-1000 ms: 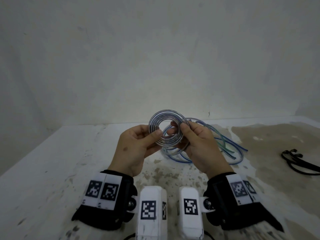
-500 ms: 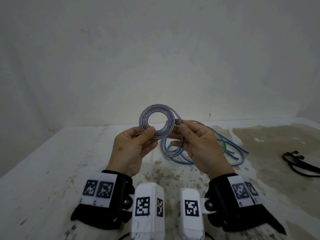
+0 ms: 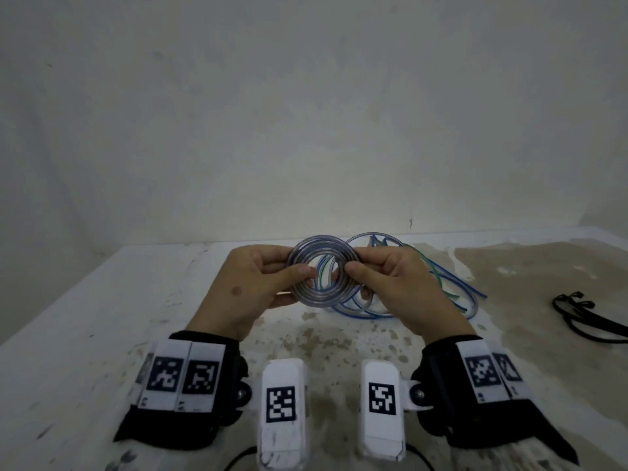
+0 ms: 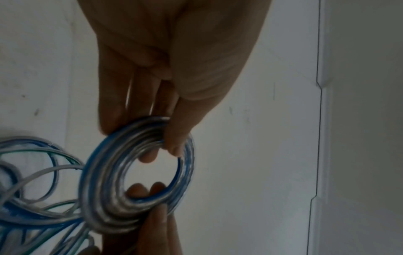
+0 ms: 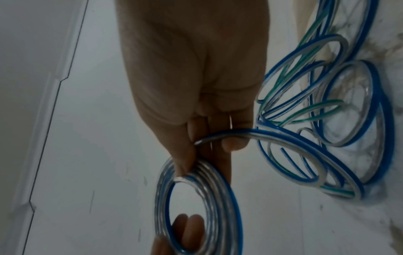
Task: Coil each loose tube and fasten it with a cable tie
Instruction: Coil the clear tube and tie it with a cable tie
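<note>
A clear tube with a blue stripe is wound into a flat coil that I hold in the air above the table, between both hands. My left hand pinches the coil's left side, thumb in front and fingers behind. My right hand pinches the right side of the coil. One strand of the tube runs from the coil down to a heap of loose tubes with blue and green stripes on the table behind my right hand. Black cable ties lie at the far right.
The white table is stained brown on its right half and speckled near me. A pale wall closes the table's far edge. White marker blocks hang from both wrist bands below my hands.
Both hands have come lower with the coil and the right hand has taken hold of its right side. The coil has gained width as more tube was wound on.
</note>
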